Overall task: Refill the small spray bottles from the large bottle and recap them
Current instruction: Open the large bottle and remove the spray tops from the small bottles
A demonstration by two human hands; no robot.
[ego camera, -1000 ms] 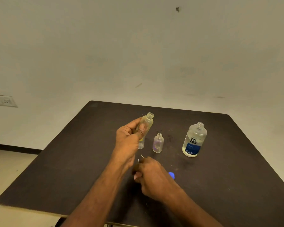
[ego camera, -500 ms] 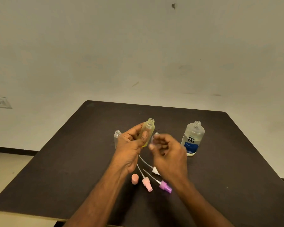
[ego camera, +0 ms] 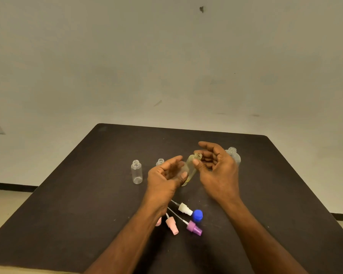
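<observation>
My left hand holds a small yellowish bottle without a cap, tilted to the right above the table's middle. The thumb presses its lower body. My right hand meets it from the right, thumb and a finger pinching the neck just under the open mouth. The large open bottle stands behind my right hand, mostly hidden. A clear small bottle stands open to the left. Another small bottle peeks out behind my left hand.
Loose on the dark table near me lie a white sprayer, a blue cap, a pink sprayer and a purple sprayer. A pink cap shows partly beside my left forearm. A wall stands behind the table.
My right hand rose from the caps near the front to the yellowish bottle's neck. The bottle has tipped further to the right in my left hand.
</observation>
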